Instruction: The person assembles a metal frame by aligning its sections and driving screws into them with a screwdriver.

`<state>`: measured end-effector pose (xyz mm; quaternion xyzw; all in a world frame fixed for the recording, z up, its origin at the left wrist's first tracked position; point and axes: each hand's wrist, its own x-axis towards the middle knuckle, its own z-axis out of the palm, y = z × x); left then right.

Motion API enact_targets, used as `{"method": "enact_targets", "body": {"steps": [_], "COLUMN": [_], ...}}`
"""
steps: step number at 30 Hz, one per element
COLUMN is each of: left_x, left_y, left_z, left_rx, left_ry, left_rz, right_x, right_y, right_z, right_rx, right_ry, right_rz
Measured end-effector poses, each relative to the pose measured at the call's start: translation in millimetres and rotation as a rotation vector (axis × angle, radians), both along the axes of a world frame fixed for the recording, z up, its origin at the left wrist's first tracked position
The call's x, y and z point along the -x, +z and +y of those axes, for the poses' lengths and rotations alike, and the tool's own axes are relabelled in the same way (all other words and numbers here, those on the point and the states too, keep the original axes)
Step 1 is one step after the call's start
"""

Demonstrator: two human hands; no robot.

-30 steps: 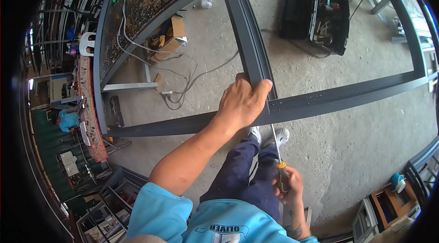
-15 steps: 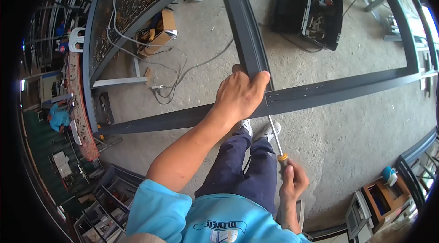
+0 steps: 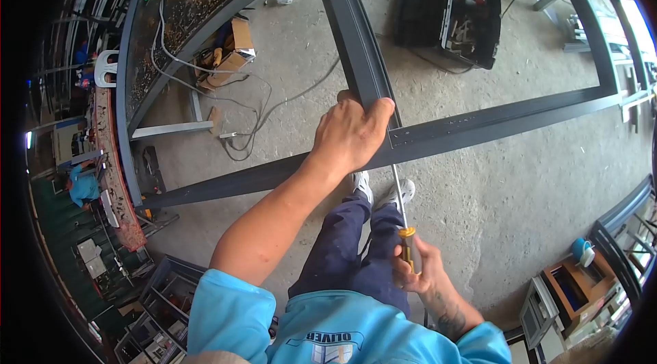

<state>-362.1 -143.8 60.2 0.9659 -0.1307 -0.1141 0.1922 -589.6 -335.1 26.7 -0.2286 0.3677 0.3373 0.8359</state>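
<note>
Your left fingers (image 3: 381, 112) clasp the dark frame (image 3: 361, 56); your right fingers (image 3: 427, 250) grip the screwdriver (image 3: 407, 232), whose hidden tip could slip if tilted.

The tip of my screwdriver (image 3: 404, 219) is lost at the near bar (image 3: 479, 126) of the dark frame (image 3: 358, 42), whether inside or underneath unclear. Fingers of my left hand (image 3: 350, 132) curl out of sight around the frame, whose far end is cropped. My right hand (image 3: 423, 271) masks part of the handle (image 3: 410, 253). Beyond the near bar, the black case's contents (image 3: 464, 32) are too small to identify.
</note>
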Motion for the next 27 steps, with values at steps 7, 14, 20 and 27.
{"method": "enact_targets", "body": {"steps": [7, 14, 20, 27], "left_x": [2, 9, 6, 12], "left_y": [0, -5, -5, -6], "left_z": [-3, 3, 3, 3], "left_rx": [0.012, -0.052, -0.083, -0.076], "left_ry": [-0.101, -0.044, -0.108, -0.126], "left_rz": [-0.293, -0.170, -0.260, -0.230], "right_x": [-5, -7, 11, 10], "right_y": [-8, 2, -2, 3], "right_z": [11, -16, 38, 14], "right_rx": [1.389, 0.228, 1.082, 0.910], "right_ry": [0.111, 0.098, 0.029, 0.026], "right_rz": [-0.652, -0.362, -0.491, -0.417]}}
